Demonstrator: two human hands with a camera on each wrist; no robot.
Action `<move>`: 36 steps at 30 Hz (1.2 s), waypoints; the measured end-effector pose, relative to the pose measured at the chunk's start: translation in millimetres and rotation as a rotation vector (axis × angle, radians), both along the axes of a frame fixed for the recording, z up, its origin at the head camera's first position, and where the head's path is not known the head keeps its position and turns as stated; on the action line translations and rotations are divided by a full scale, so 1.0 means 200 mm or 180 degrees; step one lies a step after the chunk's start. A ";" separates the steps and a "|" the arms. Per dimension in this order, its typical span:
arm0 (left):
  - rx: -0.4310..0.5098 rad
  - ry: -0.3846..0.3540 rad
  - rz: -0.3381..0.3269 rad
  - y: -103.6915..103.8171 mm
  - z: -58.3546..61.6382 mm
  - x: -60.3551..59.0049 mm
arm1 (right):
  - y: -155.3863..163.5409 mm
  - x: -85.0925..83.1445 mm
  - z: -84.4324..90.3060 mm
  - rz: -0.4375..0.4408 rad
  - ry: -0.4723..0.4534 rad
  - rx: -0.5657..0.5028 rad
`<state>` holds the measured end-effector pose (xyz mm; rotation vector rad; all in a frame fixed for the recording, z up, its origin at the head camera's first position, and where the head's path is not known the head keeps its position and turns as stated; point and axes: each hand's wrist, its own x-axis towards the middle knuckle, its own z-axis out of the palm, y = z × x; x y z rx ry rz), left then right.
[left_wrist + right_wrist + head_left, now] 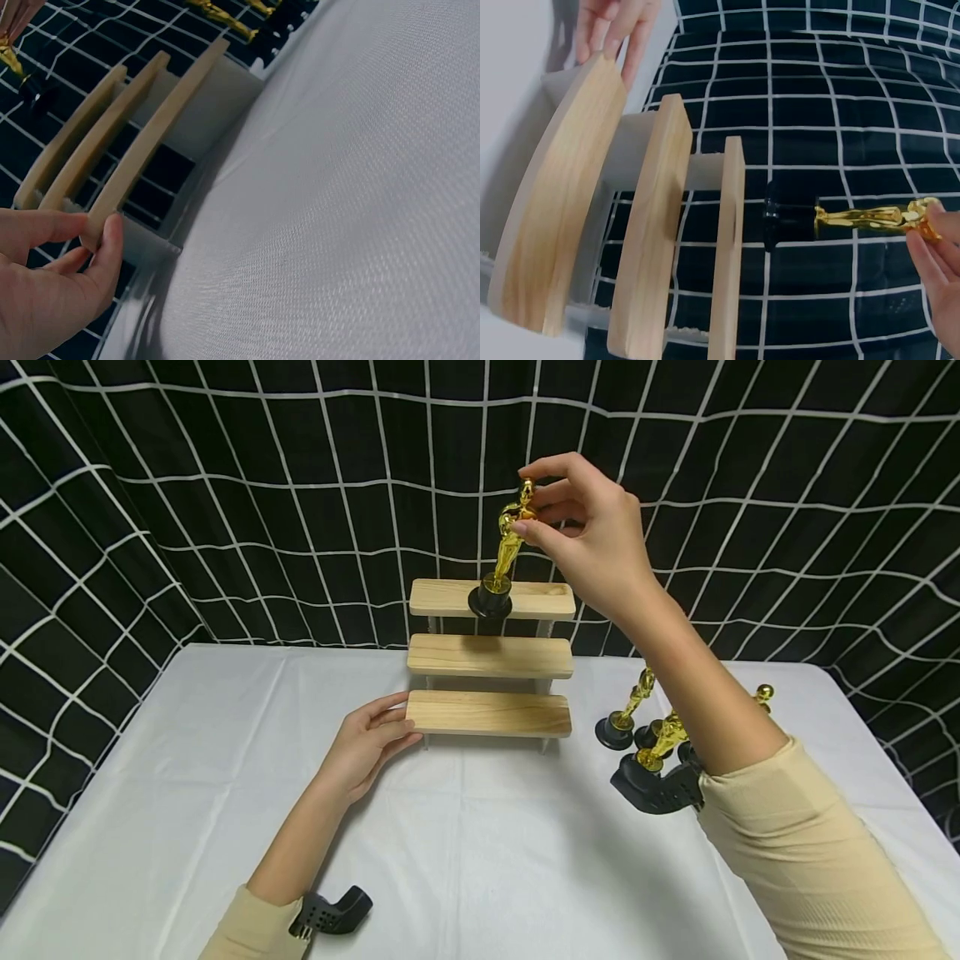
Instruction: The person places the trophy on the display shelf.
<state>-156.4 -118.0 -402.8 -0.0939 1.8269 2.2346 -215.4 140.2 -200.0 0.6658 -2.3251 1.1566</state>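
A gold figurine trophy (507, 556) with a round black base is pinched near its top by my right hand (592, 527). It tilts slightly in the head view. In the right wrist view, a gap separates its base (787, 219) from the top step of the wooden three-step display stand (487, 714). My left hand (367, 745) grips the left end of the lowest step, thumb and fingers on either side of the board (150, 150). All three wooden steps carry nothing.
More gold trophies stand right of the stand, one nearer trophy (618, 722) beside others partly hidden by my right forearm. White cloth (465, 860) covers the table. Behind it hangs a black curtain (300, 527) with a white grid.
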 end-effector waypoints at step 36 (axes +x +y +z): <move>0.0010 -0.0042 -0.0004 -0.01 0.00 0.00 | -0.19 -0.23 -0.03 0.0024 -0.0294 0.0240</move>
